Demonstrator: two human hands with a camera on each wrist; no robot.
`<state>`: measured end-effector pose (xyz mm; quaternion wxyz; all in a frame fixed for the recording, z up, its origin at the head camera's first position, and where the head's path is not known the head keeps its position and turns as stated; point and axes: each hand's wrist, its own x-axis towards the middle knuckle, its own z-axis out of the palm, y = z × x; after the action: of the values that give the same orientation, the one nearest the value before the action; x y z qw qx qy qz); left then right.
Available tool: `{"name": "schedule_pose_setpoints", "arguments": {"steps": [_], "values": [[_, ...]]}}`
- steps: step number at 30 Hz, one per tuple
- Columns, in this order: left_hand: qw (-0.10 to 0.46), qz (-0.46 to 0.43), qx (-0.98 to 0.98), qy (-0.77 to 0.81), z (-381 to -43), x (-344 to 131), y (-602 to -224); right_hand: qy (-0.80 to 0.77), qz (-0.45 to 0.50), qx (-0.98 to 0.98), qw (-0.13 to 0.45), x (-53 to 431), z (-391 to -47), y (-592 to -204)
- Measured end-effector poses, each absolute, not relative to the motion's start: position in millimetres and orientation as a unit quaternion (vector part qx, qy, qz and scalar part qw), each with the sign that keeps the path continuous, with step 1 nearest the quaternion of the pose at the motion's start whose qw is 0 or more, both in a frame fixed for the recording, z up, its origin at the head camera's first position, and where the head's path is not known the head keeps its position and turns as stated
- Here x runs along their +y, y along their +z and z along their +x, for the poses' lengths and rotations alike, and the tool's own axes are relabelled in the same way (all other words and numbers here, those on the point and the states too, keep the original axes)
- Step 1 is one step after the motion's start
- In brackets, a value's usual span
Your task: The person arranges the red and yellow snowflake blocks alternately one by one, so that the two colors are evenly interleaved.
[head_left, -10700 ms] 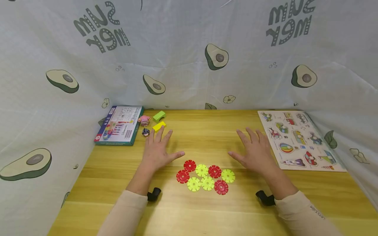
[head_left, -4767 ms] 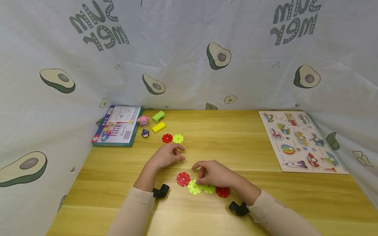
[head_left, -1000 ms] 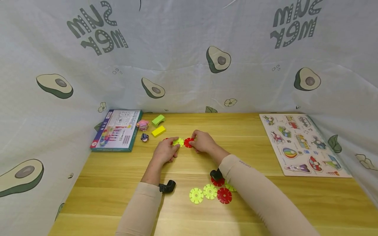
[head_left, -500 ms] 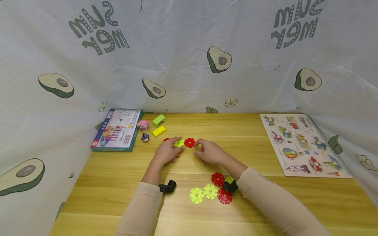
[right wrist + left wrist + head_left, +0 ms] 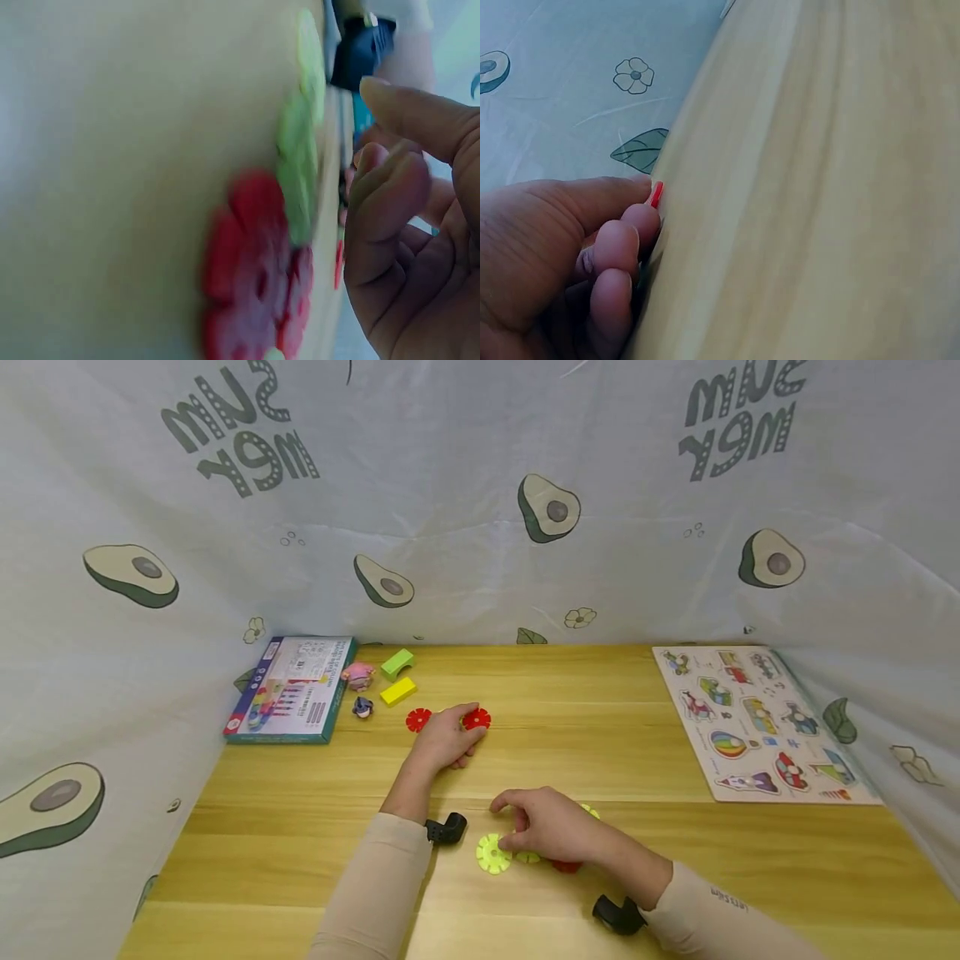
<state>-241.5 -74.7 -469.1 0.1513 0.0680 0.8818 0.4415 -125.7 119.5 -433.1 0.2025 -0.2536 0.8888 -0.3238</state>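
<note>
My left hand (image 5: pixel 441 746) is at the far row of discs, thumb and forefinger on either side of a notched red plastic disc (image 5: pixel 476 718). In the left wrist view this disc's red edge (image 5: pixel 657 195) shows between the fingertips. A second red disc (image 5: pixel 418 720) lies left of that hand, and the yellow disc between them is mostly covered. My right hand (image 5: pixel 558 827) hovers with loosely bent fingers and nothing in them, over the near group. There a yellow disc (image 5: pixel 492 855) lies by its thumb; red and yellow discs are partly hidden below.
At the back left are a toy box (image 5: pixel 292 689), a pink figurine (image 5: pixel 358 676), a small dark figurine (image 5: pixel 363 707), a green arch block (image 5: pixel 397 664) and a yellow block (image 5: pixel 398 692). A picture puzzle board (image 5: pixel 757 727) lies at the right. Printed cloth hangs behind the table.
My right hand has moved from the far row back toward the near discs. My left hand has shifted right, from the yellow disc to the red one. Earlier, both near red discs were moved to the far row.
</note>
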Motion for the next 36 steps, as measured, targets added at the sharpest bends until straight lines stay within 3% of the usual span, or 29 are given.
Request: {"name": "schedule_pose_setpoints", "arguments": {"steps": [6,23,36], "values": [[0.144,0.056,0.888,0.434,-241,-72,-472,-0.322,-0.269,0.880,0.223,117,-107,-438],[0.146,0.034,0.884,0.443,-239,-71,-471,-0.259,-0.285,0.903,0.189,107,-105,-437],[0.149,0.025,0.887,0.436,-241,-71,-472,-0.402,-0.244,0.858,0.205,119,-130,-435]]}}
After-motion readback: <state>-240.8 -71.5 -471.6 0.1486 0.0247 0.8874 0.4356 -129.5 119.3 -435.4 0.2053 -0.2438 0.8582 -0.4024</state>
